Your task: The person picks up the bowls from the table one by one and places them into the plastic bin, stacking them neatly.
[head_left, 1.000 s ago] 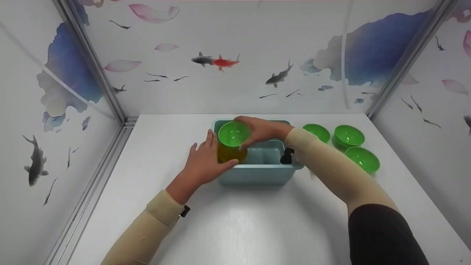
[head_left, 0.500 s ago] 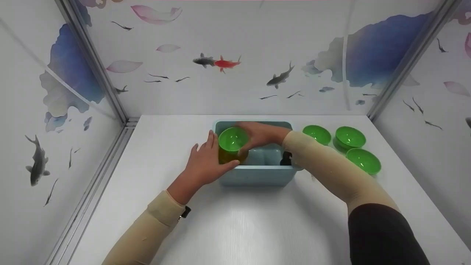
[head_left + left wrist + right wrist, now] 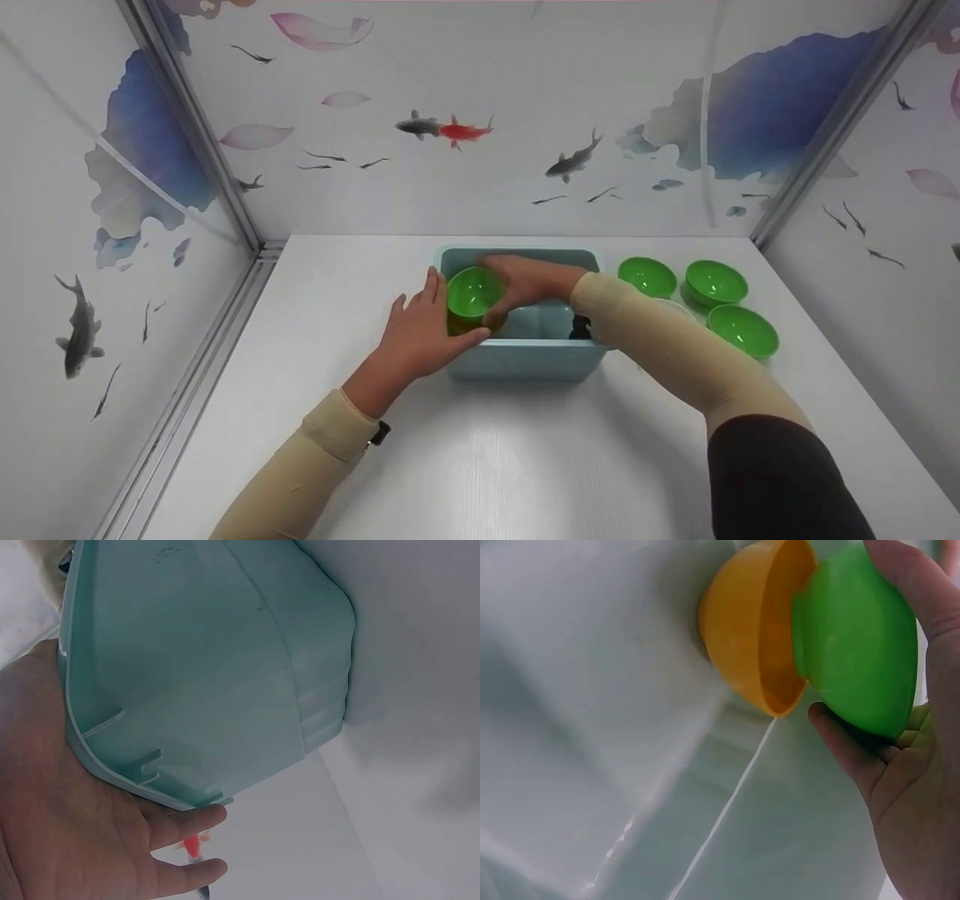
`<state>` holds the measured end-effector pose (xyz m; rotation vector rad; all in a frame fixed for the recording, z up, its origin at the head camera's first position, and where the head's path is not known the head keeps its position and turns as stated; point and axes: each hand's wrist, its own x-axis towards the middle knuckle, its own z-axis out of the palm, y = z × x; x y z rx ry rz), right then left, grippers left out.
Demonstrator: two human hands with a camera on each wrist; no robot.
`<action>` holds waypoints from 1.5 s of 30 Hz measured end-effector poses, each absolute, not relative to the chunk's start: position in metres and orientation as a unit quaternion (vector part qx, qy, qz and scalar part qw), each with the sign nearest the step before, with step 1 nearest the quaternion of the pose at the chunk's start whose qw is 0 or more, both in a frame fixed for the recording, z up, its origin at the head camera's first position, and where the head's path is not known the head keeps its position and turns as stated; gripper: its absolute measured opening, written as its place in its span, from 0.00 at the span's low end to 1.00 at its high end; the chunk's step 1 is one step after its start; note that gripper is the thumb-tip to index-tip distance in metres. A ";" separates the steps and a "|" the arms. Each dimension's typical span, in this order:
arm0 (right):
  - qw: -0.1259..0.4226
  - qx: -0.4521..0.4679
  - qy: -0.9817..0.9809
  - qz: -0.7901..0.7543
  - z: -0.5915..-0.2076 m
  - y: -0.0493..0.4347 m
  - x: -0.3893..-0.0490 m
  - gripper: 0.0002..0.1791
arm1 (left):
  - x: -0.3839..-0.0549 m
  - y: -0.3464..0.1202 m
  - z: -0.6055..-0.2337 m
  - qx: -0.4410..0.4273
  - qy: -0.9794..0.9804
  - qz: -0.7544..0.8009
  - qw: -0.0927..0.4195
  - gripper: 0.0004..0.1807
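My right hand (image 3: 529,279) grips a green bowl (image 3: 474,292) by its rim, inside the left part of a light blue plastic bin (image 3: 525,361). In the right wrist view, the green bowl (image 3: 866,645) sits with its foot at the mouth of an orange bowl (image 3: 739,619), which stands in the bin. My left hand (image 3: 412,334) rests at the bin's left front corner, its thumb over the front rim. In the left wrist view its fingers (image 3: 187,826) lie straight along the rim of the bin (image 3: 187,667).
Three more green bowls, a rear one (image 3: 646,276), a right one (image 3: 716,281) and a front one (image 3: 742,330), stand upright on the white table (image 3: 480,457) right of the bin. A white rim (image 3: 675,306) shows partly behind the right forearm. Printed wall panels (image 3: 480,195) enclose the table.
My right hand has lowered the green bowl into the bin, onto the orange bowl, which is now mostly covered in the head view. My left hand has stayed at the bin's corner.
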<state>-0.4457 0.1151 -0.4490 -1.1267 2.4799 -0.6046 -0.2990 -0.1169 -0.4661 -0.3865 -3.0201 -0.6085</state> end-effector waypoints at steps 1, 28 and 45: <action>0.172 -0.399 0.876 -0.210 -0.450 0.115 -0.446 0.62 | -0.299 -0.117 -0.466 -0.124 -0.972 -0.197 0.018 0.69; 0.143 -0.400 0.901 -0.085 -0.462 0.103 -0.441 0.53 | -0.300 -0.119 -0.464 -0.132 -0.973 -0.186 0.014 0.70; 0.188 -0.390 0.901 -0.042 -0.466 0.100 -0.440 0.60 | -0.298 -0.119 -0.464 -0.136 -0.973 -0.186 0.014 0.70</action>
